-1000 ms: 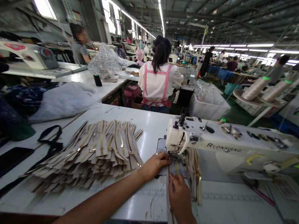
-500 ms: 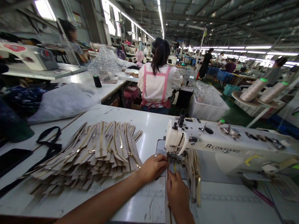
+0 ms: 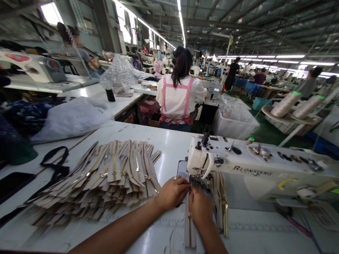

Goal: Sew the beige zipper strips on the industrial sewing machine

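Pinching a beige zipper strip (image 3: 189, 228) flat on the table (image 3: 251, 236), left hand (image 3: 173, 192) and right hand (image 3: 199, 207) crowd the sewing machine's (image 3: 263, 171) needle; fingertips risk a prick.

A: Which markings can we read?
B: We read only "RLONXIANG", in dark letters on the arm of the sewing machine (image 3: 263, 171). Other signs are too blurred.

Two hands, left (image 3: 173, 192) and right (image 3: 199, 207), one sewing machine (image 3: 263, 171), two thread cones (image 3: 296, 104) (both pale), one zipper pile (image 3: 107, 177).
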`<state>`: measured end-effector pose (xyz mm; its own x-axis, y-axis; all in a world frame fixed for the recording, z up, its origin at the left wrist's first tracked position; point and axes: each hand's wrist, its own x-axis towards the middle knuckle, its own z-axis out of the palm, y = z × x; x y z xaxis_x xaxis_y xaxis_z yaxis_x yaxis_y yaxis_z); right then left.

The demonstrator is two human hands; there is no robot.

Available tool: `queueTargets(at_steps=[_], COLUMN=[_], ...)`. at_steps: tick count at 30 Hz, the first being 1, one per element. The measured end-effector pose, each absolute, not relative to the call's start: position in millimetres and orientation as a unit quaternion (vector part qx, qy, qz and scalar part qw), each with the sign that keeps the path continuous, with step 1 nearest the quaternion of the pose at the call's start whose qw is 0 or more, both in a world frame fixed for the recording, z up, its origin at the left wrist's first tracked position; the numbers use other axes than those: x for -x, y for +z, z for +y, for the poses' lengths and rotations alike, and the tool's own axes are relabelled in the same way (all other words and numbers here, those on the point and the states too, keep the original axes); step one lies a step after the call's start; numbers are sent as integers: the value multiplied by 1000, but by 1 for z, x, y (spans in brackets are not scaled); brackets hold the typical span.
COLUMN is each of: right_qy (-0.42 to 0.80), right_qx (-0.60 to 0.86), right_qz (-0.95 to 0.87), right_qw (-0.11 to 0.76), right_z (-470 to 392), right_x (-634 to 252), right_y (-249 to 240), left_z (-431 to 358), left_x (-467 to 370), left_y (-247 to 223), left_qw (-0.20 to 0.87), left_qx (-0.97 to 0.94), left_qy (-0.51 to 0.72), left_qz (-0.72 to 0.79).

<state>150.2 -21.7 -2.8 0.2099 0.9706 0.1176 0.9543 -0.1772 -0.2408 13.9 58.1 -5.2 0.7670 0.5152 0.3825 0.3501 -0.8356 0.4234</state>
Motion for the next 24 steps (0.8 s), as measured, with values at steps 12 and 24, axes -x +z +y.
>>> queueTargets(at_steps=[12, 24], right_qy=[55, 32], right_qx=[764, 765], right_qz=[-623, -620], right_qw=[161, 170], right_z=[-22, -18], right_x=[-148, -143], right_y=[-6, -13], left_z=[61, 62], left_x=[-14, -12], left_y=[-8, -4], left_qw=[182, 201], left_qx=[-918, -913], left_qy=[253, 237], left_qz=[244, 265])
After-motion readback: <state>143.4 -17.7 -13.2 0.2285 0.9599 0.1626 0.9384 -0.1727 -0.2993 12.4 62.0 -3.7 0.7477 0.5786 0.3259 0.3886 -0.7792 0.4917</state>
